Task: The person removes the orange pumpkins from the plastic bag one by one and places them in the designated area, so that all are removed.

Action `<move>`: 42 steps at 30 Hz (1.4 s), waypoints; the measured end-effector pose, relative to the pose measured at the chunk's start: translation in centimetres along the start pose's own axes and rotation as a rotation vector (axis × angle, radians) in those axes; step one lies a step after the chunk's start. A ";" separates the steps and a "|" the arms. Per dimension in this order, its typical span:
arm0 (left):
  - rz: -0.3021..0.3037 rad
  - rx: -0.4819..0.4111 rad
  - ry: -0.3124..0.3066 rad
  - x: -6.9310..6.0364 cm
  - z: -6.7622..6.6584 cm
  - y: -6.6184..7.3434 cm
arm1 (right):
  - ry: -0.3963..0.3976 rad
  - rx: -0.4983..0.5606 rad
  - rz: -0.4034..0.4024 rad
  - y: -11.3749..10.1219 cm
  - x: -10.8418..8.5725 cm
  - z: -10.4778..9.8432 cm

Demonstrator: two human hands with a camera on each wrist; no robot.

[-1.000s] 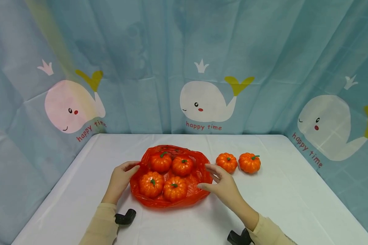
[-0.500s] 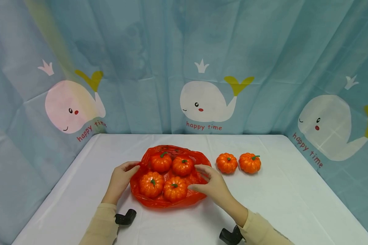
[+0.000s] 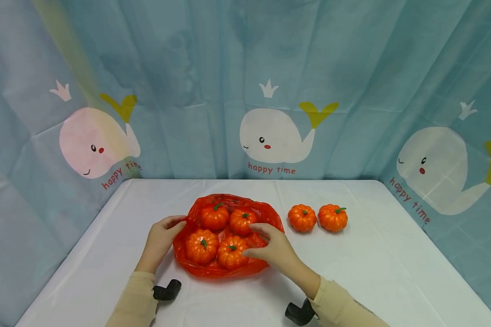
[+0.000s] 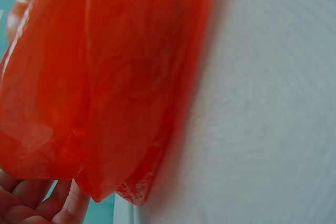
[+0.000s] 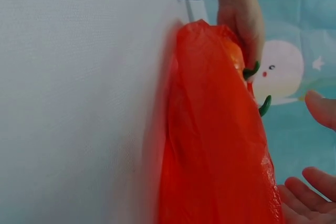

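In the head view a red plastic bag (image 3: 237, 271) lies spread wide on the table, with several small orange pumpkins in it. My left hand (image 3: 160, 239) holds the bag's left rim; in the left wrist view its fingers (image 4: 71, 205) are partly hidden by the red film. Over the bag's right side hovers my right hand (image 3: 276, 249), thumb and fingers apart with nothing between them. Nearest to it are the front right pumpkin (image 3: 232, 252) and the back right pumpkin (image 3: 243, 220). The back left pumpkin (image 3: 214, 215) and front left pumpkin (image 3: 202, 246) sit beside those.
Two more pumpkins stand side by side right of the bag: one near it (image 3: 302, 218) and one farther right (image 3: 333, 218). A white cloth covers the table (image 3: 393, 254). Behind hangs a blue curtain (image 3: 212, 141) with whale prints.
My right hand has moved left, from the bag's right rim to above the right-hand pumpkins, staying spread. The left hand and the bag have barely moved.
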State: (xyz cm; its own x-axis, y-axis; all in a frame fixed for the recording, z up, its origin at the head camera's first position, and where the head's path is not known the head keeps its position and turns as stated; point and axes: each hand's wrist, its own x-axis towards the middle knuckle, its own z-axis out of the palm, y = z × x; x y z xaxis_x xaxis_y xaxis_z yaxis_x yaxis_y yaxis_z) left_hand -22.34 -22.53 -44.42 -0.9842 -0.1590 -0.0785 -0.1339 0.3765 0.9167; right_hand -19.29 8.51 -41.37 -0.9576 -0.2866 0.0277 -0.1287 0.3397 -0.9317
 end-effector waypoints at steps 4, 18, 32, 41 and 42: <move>0.005 0.001 0.002 0.0 0.0 0.0 | -0.018 -0.022 -0.004 0.0 0.2 0.2; 0.000 -0.003 -0.001 -0.1 0.0 0.2 | -0.074 -0.200 -0.034 -0.3 1.1 0.7; -0.001 -0.003 0.001 0.0 0.0 0.0 | -0.184 -0.271 -0.041 -0.1 2.5 0.9; -0.004 -0.003 -0.005 0.0 0.0 0.0 | -0.223 -0.309 0.012 0.0 3.2 1.2; -0.003 -0.003 -0.005 0.0 0.0 0.0 | -0.229 -0.310 0.014 0.0 3.2 1.2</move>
State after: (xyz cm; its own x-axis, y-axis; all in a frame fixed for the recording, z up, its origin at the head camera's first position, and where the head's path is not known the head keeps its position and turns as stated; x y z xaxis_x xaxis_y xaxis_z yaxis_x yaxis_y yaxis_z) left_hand -22.38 -22.53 -44.47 -0.9843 -0.1558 -0.0829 -0.1364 0.3735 0.9176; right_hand -22.03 6.49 -41.72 -0.8818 -0.4611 -0.0986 -0.2214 0.5895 -0.7768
